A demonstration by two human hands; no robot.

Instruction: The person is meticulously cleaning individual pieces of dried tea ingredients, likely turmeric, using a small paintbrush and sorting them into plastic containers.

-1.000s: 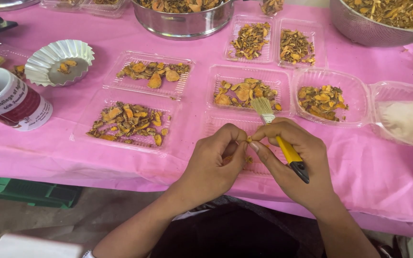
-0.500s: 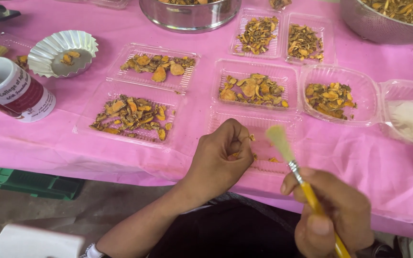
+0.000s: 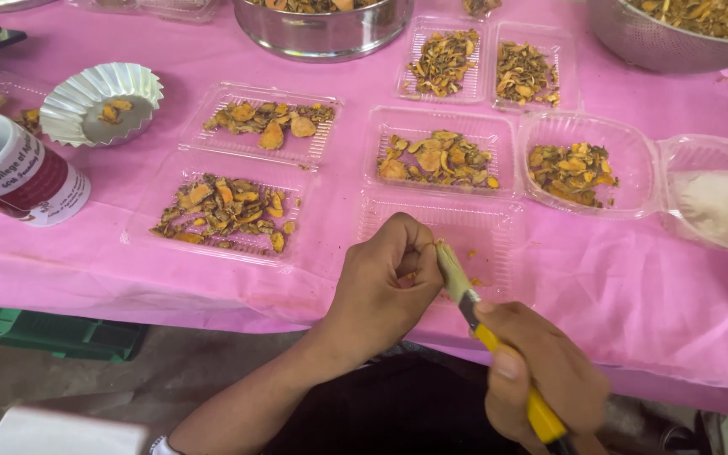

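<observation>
A single head-worn camera looks steeply down from the person's seat at the near edge of the pink table (image 3: 634, 286), facing its far edge. The hands sit close, low in frame; trays (image 3: 440, 160) fill the middle, bowls (image 3: 322, 29) are cropped along the top. Floor shows lower left.

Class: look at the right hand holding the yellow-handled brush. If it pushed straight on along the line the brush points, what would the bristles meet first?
The right hand aims the brush up-left; its bristles already seem to reach the left hand, probably the small piece pinched there, though depth is unclear.
</observation>
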